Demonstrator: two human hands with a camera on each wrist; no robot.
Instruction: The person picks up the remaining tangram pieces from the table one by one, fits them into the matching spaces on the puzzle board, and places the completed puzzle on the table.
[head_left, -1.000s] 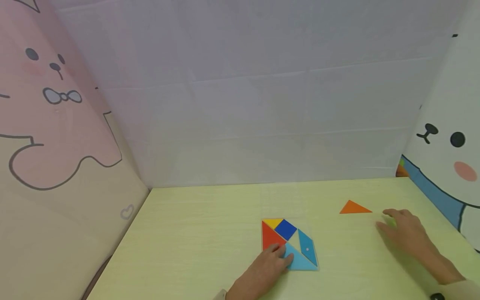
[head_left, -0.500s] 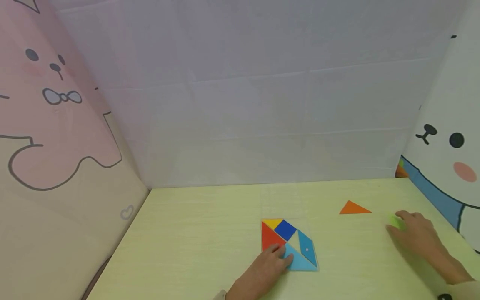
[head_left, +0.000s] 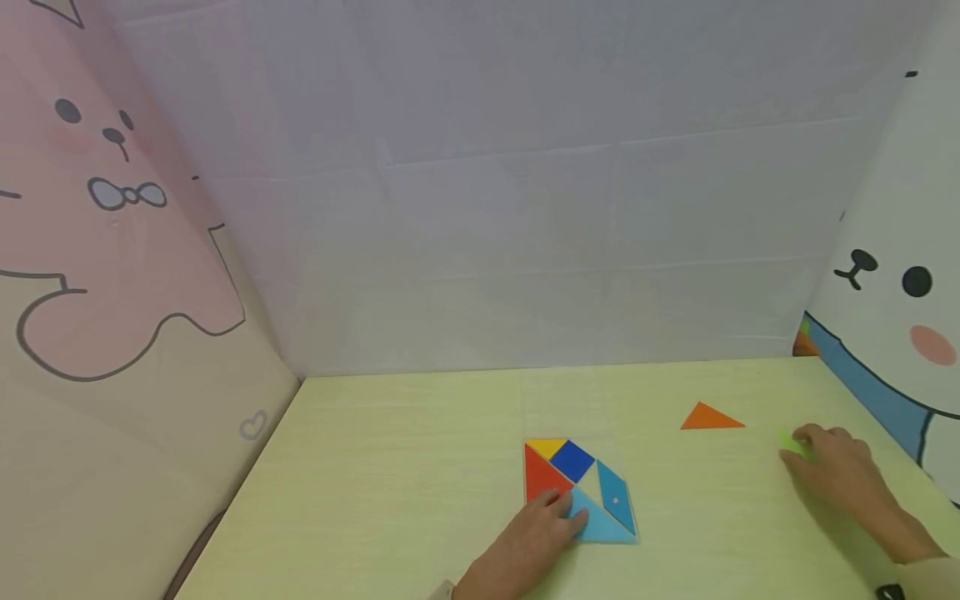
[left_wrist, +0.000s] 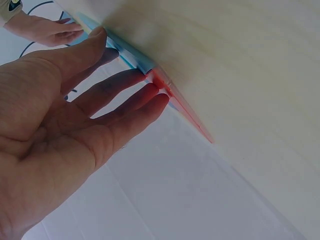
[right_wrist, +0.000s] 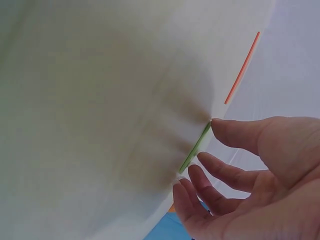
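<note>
My left hand (head_left: 531, 533) rests its fingertips on a flat group of tangram pieces. Under and beside them lie a red triangle (head_left: 542, 477) and a light blue triangle (head_left: 606, 525). A yellow triangle (head_left: 546, 447), a dark blue square (head_left: 572, 461) and a blue parallelogram (head_left: 617, 497) fit around these, with a pale triangular gap between. On the right, my right hand (head_left: 840, 467) pinches a green tangram piece (right_wrist: 194, 150) lying on the table; its thumb is at one end, fingertips along the edge. The fingers partly hide this piece in the head view.
An orange triangle (head_left: 711, 417) lies on the pale table (head_left: 390, 483), left of and behind my right hand. A white sheet (head_left: 465, 250) stands along the back edge. Cartoon-printed panels (head_left: 885, 350) rise on both sides.
My right hand has shifted right over the green tangram piece, and its thumb and fingers have closed in on it. My left hand and the other pieces stay where they were.
</note>
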